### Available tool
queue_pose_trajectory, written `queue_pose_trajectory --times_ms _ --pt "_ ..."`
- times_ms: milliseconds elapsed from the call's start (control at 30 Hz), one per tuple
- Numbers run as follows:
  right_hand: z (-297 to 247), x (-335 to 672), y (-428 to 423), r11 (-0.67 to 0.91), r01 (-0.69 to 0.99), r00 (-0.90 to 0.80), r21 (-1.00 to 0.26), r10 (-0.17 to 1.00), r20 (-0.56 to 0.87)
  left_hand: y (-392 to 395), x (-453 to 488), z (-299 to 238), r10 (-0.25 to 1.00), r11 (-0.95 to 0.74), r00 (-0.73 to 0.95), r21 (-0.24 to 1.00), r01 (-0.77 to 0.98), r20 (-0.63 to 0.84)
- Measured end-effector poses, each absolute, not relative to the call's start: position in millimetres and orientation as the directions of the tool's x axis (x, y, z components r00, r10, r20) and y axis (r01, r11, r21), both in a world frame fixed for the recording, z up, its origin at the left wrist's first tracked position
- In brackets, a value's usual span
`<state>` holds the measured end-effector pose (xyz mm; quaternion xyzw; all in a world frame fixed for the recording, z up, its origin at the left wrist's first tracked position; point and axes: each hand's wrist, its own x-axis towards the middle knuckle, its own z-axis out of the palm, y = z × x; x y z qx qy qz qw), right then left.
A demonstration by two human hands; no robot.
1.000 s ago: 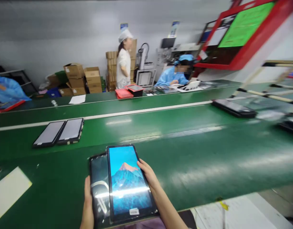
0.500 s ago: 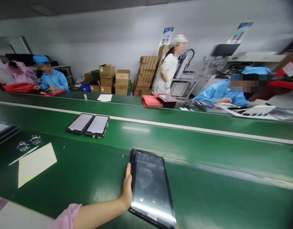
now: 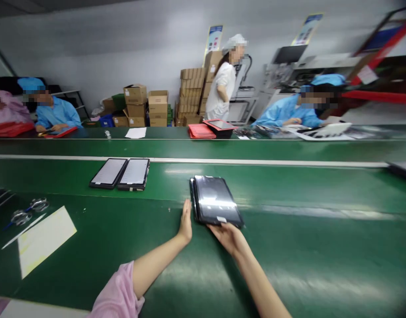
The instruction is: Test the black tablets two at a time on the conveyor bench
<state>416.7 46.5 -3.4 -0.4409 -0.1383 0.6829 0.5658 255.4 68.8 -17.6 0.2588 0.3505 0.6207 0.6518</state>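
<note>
A small stack of black tablets (image 3: 218, 201) with glossy dark screens is in front of me, its near edge tilted up a little. My right hand (image 3: 230, 238) grips this near edge, fingers underneath and thumb near the white label. Beside the stack's left edge, my left hand (image 3: 187, 224) is held upright with its fingers stretched out. A narrow gap shows between its palm and the tablets. Further left lie two tablet stacks with pale lit screens, a left one (image 3: 109, 171) and a right one (image 3: 134, 172), side by side.
On the green bench (image 3: 130, 247) at left lie a yellowish-white sheet (image 3: 46, 240), a thin white stick (image 3: 24, 231) and scissors (image 3: 29, 211). Red folders (image 3: 201, 131) sit across the belt, where co-workers sit and one person (image 3: 219, 90) stands. A dark device (image 3: 401, 170) is far right.
The black tablets have moved forward, away from me. My right hand has come into view, holding their near edge. My left hand has shifted forward and now stands slightly apart from them.
</note>
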Motion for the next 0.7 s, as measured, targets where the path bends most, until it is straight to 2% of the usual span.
queue_pose_trajectory --times_ms 100,200,400,533,700 --pt "13.8 399.7 95.9 -0.288 -0.647 0.011 -0.706 0.923 -0.386 79.9 241.0 -8.5 0.977 0.044 -0.138 0.783 -0.62 -0.164" --pt "15.7 390.5 118.8 -0.187 -0.621 0.101 -0.761 0.944 -0.315 89.6 207.5 8.3 0.936 0.0 -0.279 0.79 -0.613 -0.216" --pt "-6.1 384.1 94.8 -0.046 -0.597 0.236 -0.801 0.944 -0.231 116.2 60.1 52.3 0.728 -0.097 -0.583 0.788 -0.607 -0.359" --pt "-12.1 376.8 86.3 -0.009 -0.544 0.247 -0.839 0.954 -0.17 121.0 -15.1 65.2 0.691 -0.069 -0.574 0.751 -0.657 -0.439" --pt "-11.1 372.0 92.2 0.025 -0.473 0.261 -0.881 0.959 -0.113 129.4 -20.1 72.5 0.741 -0.064 -0.536 0.752 -0.656 -0.404"
